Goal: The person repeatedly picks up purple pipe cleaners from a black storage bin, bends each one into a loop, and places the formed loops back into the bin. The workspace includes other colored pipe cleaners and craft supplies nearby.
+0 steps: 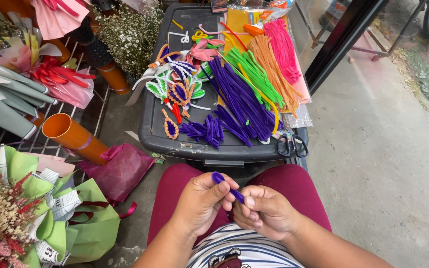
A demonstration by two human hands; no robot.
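— What's being held over the lap?

— A short purple pipe cleaner (227, 186), pinched from both sides. The left hand (202, 201) closes finger and thumb round its upper, looped end; the right hand (265, 211) grips the lower end, fingers curled tight.

— How would it handle?

— Very light, I'd judge, fuzzy and soft outside with a wire core that bends and keeps its shape. Not slippery, not fragile. Best taken near the ends, as here, so the middle is free to bend.

— And its look?

— Deep violet, thin, with a rounded fold at the top.

— What lies beyond?

— Just ahead, on the dark plastic tabletop (155, 124), a heap of cut purple pieces (205, 130), long purple stems (239, 99), then green (254, 72), orange (273, 69) and pink bundles (281, 47). Finished striped shapes (177, 87) lie to the left, black scissors (291, 145) at the near right edge. Wrapped bouquets (21, 208) and an orange tube (70, 135) stand on the floor at the left.
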